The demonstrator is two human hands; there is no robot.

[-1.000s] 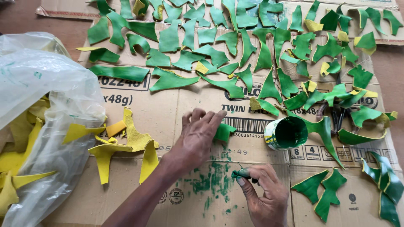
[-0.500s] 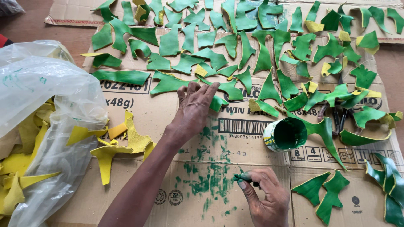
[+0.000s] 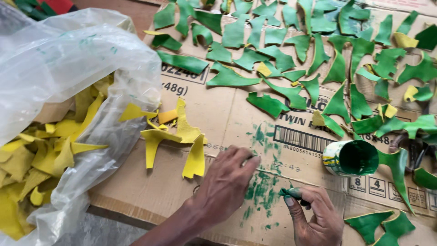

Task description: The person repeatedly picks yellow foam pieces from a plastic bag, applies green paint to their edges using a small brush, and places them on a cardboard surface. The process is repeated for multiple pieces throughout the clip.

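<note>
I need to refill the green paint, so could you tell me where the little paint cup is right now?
In the head view, the paint cup lies tipped on its side on the cardboard, right of centre, just above the right hand and beside a long green piece.

hands: bare, no gloves | forearm sleeveless | right fingertips green-stained

Flattened cardboard; green pieces, yellow pieces, paint cup on it
</note>
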